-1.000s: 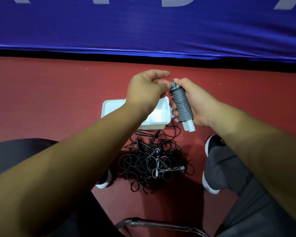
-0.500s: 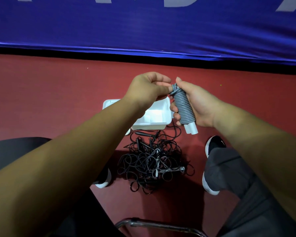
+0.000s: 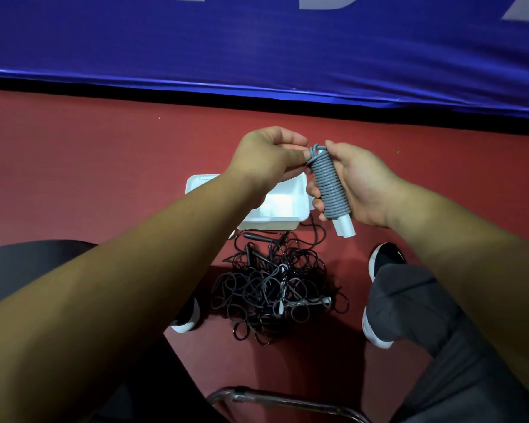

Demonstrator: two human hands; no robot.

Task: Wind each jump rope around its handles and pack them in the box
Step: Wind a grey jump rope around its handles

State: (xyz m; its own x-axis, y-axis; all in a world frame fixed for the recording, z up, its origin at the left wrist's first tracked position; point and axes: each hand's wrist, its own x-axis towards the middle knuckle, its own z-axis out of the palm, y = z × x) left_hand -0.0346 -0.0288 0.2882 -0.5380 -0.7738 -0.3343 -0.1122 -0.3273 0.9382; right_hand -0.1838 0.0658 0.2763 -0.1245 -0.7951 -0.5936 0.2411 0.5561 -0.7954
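Grey rope [image 3: 329, 184], wound in close turns round two white handles [image 3: 345, 228], was held nearly upright in the right hand [image 3: 364, 184], whose fingers curled about the coil, evidently so the turns could not slacken. Left hand [image 3: 266, 160] pinched the rope's last loop at the top end, probably to tuck it fast. White box [image 3: 303, 206] lay open on the red floor [image 3: 104, 178] just below, ready to receive it. The black ropes [image 3: 272, 291] were heaped in a tangle beside the box, not yet wound.
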